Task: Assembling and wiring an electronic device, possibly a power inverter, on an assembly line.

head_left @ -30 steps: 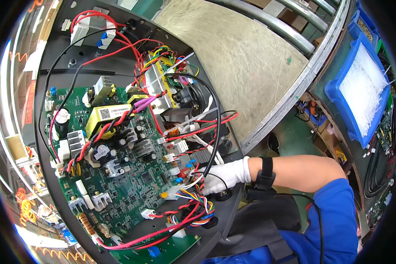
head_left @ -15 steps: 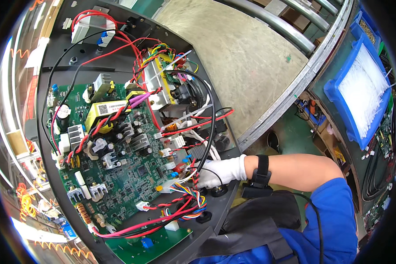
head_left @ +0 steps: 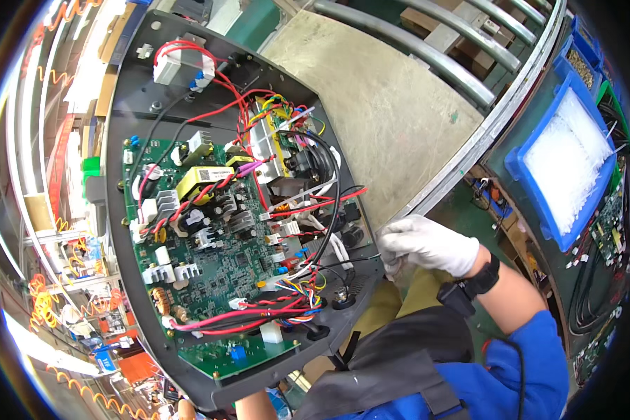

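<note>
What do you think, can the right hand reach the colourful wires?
Probably yes: the right hand is just right of the open metal box, and the colourful wires lie mostly uncovered, though it seems to pinch a black wire.

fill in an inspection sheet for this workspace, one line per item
Surface: scuffed tan plate beside the grey chassis.
Job's things: green circuit board mounted in the open chassis.
Clutter: more circuit boards beside a blue tray of white cable ties.
Hands: white-gloved right hand, fingers bent, by the chassis's edge; left hand not in view.
Cables: red and black wires, multicoloured wire bundle; thin black wire reaches the right fingertips, grip unclear.
Surroundings: conveyor rollers, orange coiled hoses.
</note>
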A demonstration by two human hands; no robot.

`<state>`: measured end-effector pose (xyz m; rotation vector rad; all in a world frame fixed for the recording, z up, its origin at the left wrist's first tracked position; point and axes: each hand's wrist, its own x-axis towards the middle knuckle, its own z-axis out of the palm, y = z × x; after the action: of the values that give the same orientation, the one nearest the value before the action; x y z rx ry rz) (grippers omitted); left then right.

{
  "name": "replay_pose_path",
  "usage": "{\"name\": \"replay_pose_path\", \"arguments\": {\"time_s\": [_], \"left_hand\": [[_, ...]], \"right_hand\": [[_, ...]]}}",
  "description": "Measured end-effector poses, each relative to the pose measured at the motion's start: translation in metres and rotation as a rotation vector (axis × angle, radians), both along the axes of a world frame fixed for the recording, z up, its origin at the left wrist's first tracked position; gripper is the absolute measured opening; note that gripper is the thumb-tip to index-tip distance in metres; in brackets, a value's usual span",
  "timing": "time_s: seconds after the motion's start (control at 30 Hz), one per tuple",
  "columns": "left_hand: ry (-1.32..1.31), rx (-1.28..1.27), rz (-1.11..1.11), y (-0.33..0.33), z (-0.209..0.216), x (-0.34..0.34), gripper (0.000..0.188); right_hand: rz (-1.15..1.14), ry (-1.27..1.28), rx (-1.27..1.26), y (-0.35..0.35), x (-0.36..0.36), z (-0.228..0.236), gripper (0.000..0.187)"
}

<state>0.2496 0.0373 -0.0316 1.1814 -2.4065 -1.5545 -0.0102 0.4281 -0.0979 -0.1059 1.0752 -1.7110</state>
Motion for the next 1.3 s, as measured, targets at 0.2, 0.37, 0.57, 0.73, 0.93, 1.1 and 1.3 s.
{"name": "replay_pose_path", "arguments": {"time_s": [0.2, 0.37, 0.57, 0.73, 0.93, 1.1, 1.3], "left_hand": [[0.145, -0.222, -0.005, -0.012, 0.033, 0.0, 0.035], [0.382, -0.455, 0.006, 0.019, 0.066, -0.036, 0.041], [0.512, -0.517, 0.044, 0.074, 0.109, -0.074, 0.053], [0.58, -0.499, 0.011, 0.065, 0.092, -0.07, 0.077], [0.74, -0.251, -0.035, 0.019, 0.06, -0.024, 0.053], [0.584, -0.005, 0.085, 0.013, 0.057, -0.006, 0.056], [0.471, -0.086, 0.103, 0.048, 0.075, -0.031, 0.049]], "right_hand": [[-0.294, 0.159, -0.408, -0.011, 0.024, 0.026, 0.035], [-0.511, 0.393, -0.255, -0.034, 0.02, 0.03, 0.016], [-0.272, 0.209, -0.305, -0.052, 0.01, 0.021, 0.02], [-0.223, 0.915, -0.175, -0.082, -0.003, 0.015, 0.026], [-0.349, 1.453, -0.167, -0.1, -0.01, 0.016, 0.007], [-0.217, 1.129, -0.164, -0.095, -0.012, 0.028, 0.009], [-0.123, 0.872, -0.094, -0.098, -0.018, 0.046, 0.019]]}}
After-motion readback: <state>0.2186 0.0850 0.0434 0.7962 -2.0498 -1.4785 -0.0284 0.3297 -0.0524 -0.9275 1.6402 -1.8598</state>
